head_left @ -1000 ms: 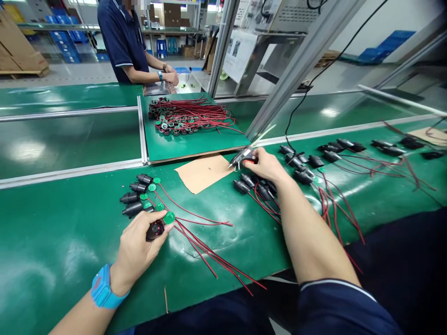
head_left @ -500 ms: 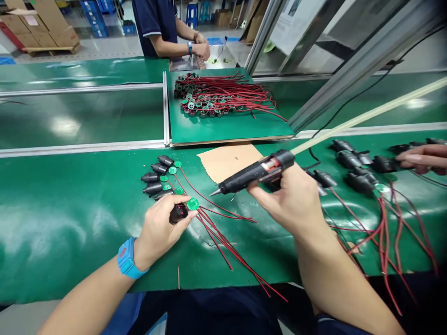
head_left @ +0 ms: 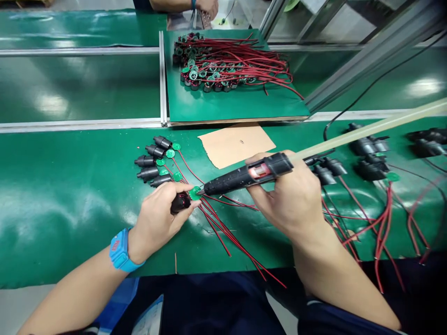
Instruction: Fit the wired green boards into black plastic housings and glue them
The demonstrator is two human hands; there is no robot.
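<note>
My left hand (head_left: 159,216), with a blue wristband, is closed round a small black housing (head_left: 180,203) on the green bench; a round green circuit board (head_left: 194,192) with red and black wires sits at its end. My right hand (head_left: 291,197) grips a black hot-glue gun (head_left: 244,175) with a long pale glue stick (head_left: 366,128) out the back. The gun's nozzle tip touches the green board. Several finished black housings with green boards (head_left: 155,160) lie in a row just beyond my left hand.
A brown cardboard piece (head_left: 237,144) lies ahead. A green tray (head_left: 237,104) behind holds a heap of red-wired parts (head_left: 230,67). More black housings with wires (head_left: 366,158) lie at the right. Another person's hands (head_left: 206,7) work at the far edge. A metal post (head_left: 349,70) slants at right.
My right hand lifted the glue gun off the cardboard area, carried it left and brought its tip down onto the green board held in my left hand. The view tilted downward.
</note>
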